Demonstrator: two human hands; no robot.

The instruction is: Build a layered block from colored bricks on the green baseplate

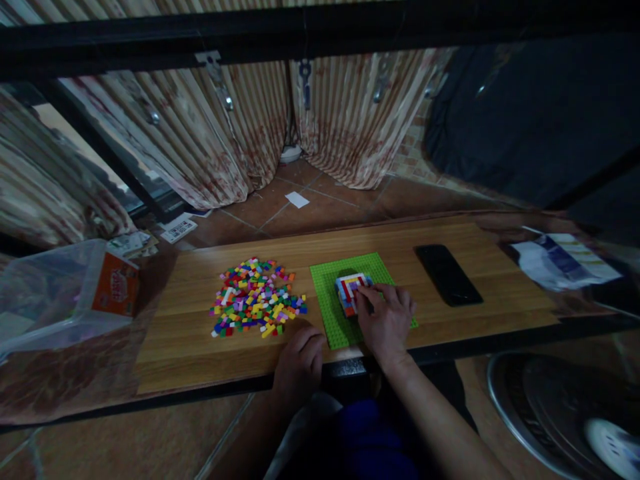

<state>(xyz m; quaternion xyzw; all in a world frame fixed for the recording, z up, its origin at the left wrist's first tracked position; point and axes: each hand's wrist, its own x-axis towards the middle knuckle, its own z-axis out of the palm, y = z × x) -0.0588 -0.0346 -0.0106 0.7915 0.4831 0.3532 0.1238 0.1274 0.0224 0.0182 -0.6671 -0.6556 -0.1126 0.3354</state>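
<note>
A small build of toy bricks (347, 285) stands on a green baseplate (327, 327). White, red, yellow, blue and purple show in it. My right hand (387, 320) reaches over it from the right, thumb and index finger brought together against its top. Whether a loose brick is between those fingertips is hidden. My left hand (300, 360) rests at the board's front edge, left of the baseplate, with its fingers curled; the inside of it cannot be seen. To its upper left lies a spread pile of loose coloured bricks (257, 293).
A black phone (449, 275) lies right of the baseplate on the wooden board (175, 320). At the far left stands a clear plastic bin (55, 287) with an orange label. A crumpled packet (565, 260) is at the right. Behind hang striped curtains (345, 127).
</note>
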